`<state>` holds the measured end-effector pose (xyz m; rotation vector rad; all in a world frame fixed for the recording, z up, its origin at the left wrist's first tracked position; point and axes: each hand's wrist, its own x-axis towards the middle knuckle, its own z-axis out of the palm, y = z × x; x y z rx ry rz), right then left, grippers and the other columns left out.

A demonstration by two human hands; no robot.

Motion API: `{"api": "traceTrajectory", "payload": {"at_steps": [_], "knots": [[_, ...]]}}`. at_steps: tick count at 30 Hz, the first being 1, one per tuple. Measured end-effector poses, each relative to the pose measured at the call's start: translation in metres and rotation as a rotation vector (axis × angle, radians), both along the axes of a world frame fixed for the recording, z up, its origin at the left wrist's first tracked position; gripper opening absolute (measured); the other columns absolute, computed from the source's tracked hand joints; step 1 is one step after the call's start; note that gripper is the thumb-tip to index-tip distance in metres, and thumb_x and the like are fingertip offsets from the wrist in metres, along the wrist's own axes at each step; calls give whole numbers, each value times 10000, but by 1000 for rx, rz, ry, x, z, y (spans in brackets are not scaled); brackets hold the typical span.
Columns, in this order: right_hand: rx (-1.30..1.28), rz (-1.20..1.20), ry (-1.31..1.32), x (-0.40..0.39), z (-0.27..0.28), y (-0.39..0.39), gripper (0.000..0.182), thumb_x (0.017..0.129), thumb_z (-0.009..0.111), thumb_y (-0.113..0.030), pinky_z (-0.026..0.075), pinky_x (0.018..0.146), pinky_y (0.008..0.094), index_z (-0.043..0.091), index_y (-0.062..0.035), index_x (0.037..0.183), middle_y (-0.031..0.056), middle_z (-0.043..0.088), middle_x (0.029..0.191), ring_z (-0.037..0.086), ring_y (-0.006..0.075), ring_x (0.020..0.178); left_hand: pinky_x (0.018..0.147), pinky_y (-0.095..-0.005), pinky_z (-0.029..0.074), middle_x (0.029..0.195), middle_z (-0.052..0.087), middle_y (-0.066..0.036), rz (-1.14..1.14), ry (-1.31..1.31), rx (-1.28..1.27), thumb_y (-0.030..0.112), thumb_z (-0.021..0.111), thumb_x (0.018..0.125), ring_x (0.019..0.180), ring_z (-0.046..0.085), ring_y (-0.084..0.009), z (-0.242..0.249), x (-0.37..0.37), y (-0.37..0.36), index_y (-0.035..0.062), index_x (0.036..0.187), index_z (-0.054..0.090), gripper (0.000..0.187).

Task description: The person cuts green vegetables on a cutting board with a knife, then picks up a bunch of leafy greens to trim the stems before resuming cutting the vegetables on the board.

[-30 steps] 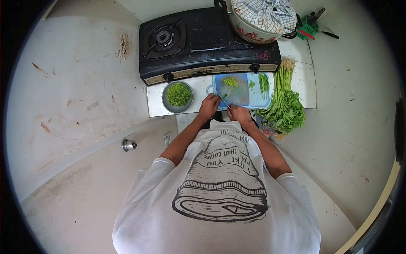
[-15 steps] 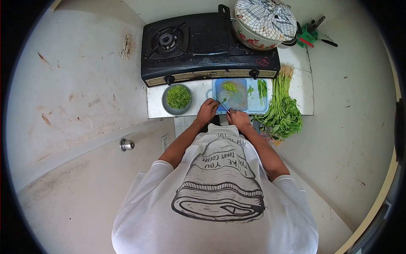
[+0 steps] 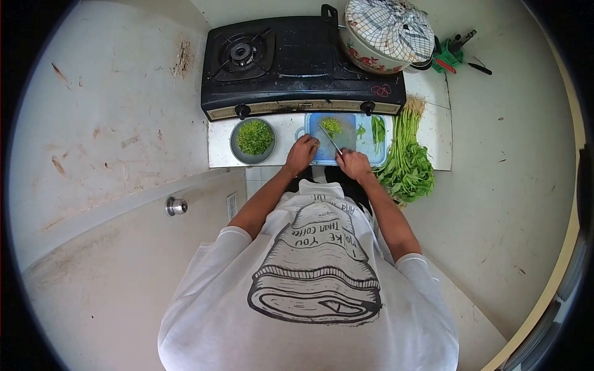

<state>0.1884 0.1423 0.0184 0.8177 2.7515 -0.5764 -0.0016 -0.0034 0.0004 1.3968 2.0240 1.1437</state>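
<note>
My right hand (image 3: 354, 164) is wrapped round the handle of a knife (image 3: 330, 138). The blade points up and left across the blue cutting board (image 3: 342, 158), its tip by a small heap of chopped greens (image 3: 331, 127). At the board's left side rests my left hand (image 3: 302, 153), fingers bent and pressed together; whatever they hold, if anything, is hidden. Cut green stems (image 3: 378, 134) and a few leaf bits (image 3: 361, 131) lie on the board's right part. Left of the board stands a grey bowl (image 3: 234, 148) full of chopped greens (image 3: 254, 137).
Behind the board is a black gas stove (image 3: 303, 86) with a cloth-covered flowered pot (image 3: 373, 55) on its right. A big bunch of leafy greens (image 3: 408, 162) lies to the right, hanging over the counter edge. A green basket (image 3: 447, 59) holds utensils at the back right.
The knife has turned from slanting near my left fingertips to pointing up at the chopped heap. My hands have moved slightly apart. The whole view has shifted a little.
</note>
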Motion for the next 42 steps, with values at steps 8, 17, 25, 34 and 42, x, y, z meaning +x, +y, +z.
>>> {"api": "traceTrajectory", "payload": {"at_steps": [8,17,25,34,42], "knots": [[-93,-35,-39,0,8,-32,432,1043,500,-422,580,765,562,666,-23,1049,264,720,809,723,467,794,825,-451,542,945,622,-162,58,-32,45,44,704,895,889,649,-375,-11,3,-1,20,990,715,99],[-58,-16,-38,-9,10,-38,410,1043,513,-386,589,739,542,660,-5,1009,266,722,797,733,445,770,835,-456,536,937,623,-159,53,-39,58,51,710,894,908,645,-371,-10,3,-3,2,992,711,110],[-45,-27,18,-18,2,-40,409,1044,513,-376,594,740,523,662,3,1004,255,732,823,733,443,773,828,-457,543,943,641,-172,48,-36,47,63,714,894,899,650,-385,-10,1,-7,4,979,719,104],[-67,-57,-30,-13,9,-41,422,1044,510,-399,588,753,541,663,-6,1032,265,726,831,729,456,806,830,-454,548,925,660,-160,42,-45,9,73,712,892,907,660,-380,-14,-2,-4,21,975,722,98],[-69,-53,-45,-18,3,-44,424,1043,515,-395,590,739,539,667,0,1015,259,729,818,733,448,786,826,-450,550,923,664,-153,39,-26,7,75,711,892,910,662,-372,-12,-2,-3,22,959,715,86]]}}
